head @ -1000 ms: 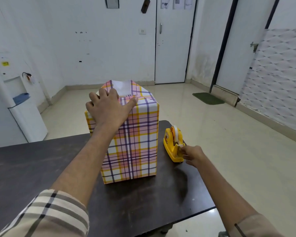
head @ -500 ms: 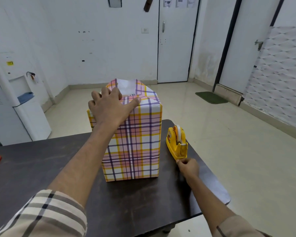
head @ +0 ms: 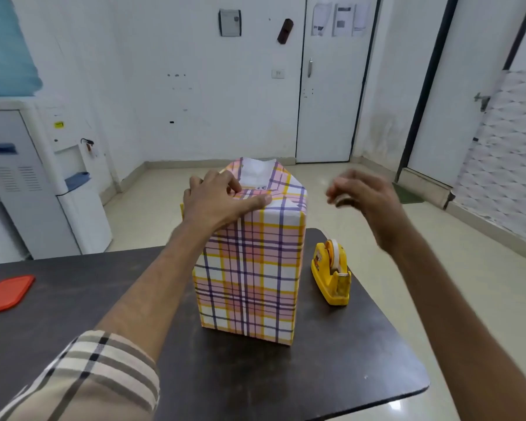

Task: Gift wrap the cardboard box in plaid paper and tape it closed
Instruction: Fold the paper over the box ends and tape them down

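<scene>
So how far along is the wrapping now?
Sides look done: the plaid paper covers all visible sides down to the table. In hand: the left hand presses the top folds flat; the right hand hovers alongside, too blurred to tell if it holds tape. Left: the far flap stands up, needing folding and tape from the dispenser.
</scene>
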